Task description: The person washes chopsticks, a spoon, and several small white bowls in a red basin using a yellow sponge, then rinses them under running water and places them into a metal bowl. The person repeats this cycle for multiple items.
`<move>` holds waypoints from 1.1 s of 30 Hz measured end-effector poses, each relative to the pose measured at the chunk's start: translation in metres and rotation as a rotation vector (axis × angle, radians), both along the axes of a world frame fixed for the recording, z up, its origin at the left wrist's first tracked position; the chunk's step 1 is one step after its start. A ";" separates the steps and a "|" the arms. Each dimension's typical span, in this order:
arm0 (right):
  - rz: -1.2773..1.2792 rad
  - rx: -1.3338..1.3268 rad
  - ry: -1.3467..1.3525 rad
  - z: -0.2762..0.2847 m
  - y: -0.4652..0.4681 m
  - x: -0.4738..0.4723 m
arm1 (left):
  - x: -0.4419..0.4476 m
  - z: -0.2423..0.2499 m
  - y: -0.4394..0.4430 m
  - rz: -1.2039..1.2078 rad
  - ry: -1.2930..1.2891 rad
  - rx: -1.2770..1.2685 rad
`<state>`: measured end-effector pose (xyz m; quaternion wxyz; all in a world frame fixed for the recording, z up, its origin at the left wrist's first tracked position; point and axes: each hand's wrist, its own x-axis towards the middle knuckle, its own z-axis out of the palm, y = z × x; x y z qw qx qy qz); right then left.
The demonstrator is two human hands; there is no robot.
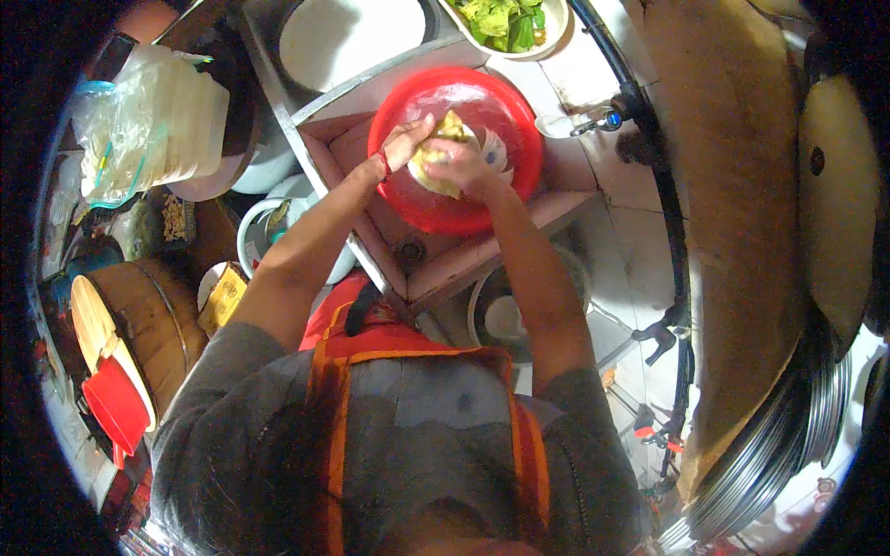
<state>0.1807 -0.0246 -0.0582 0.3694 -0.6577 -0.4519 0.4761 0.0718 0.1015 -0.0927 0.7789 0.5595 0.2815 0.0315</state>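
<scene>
My left hand grips the rim of a white bowl inside a red plastic basin. My right hand presses a yellowish, crumpled scrubbing cloth or sponge into that bowl; the fingers partly cover it. Beside the right hand, a white bowl with a blue pattern lies in the basin. Whitish suds or film show on the basin's far inner wall. The basin sits tilted in a pink tiled sink, and a drain hole shows at the near corner.
A tap stands right of the basin. Beyond are a dish of green leaves and a large round white-topped vessel. Bagged plastic containers, a white bucket, a wooden barrel and a red dipper stand left.
</scene>
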 end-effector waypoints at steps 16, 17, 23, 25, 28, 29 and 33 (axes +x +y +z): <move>0.516 0.558 -1.138 0.004 -0.010 0.015 | 0.021 0.026 0.022 -0.474 0.083 0.080; 0.414 0.484 -1.144 -0.002 -0.014 0.013 | 0.020 0.023 0.018 -0.384 0.084 0.161; -0.191 -0.073 -0.887 -0.046 -0.009 -0.019 | 0.010 0.013 -0.025 0.009 0.218 0.666; -0.541 0.156 -0.416 -0.059 -0.006 -0.031 | 0.006 0.012 -0.041 0.060 0.283 0.795; -0.481 0.300 0.164 -0.075 -0.021 -0.032 | 0.001 0.006 -0.055 0.053 0.311 0.879; -0.370 0.268 0.331 -0.079 -0.032 -0.029 | -0.002 0.003 -0.055 0.038 0.333 0.881; -0.432 -0.281 0.791 -0.104 -0.044 0.005 | -0.009 -0.014 -0.037 0.138 0.319 0.970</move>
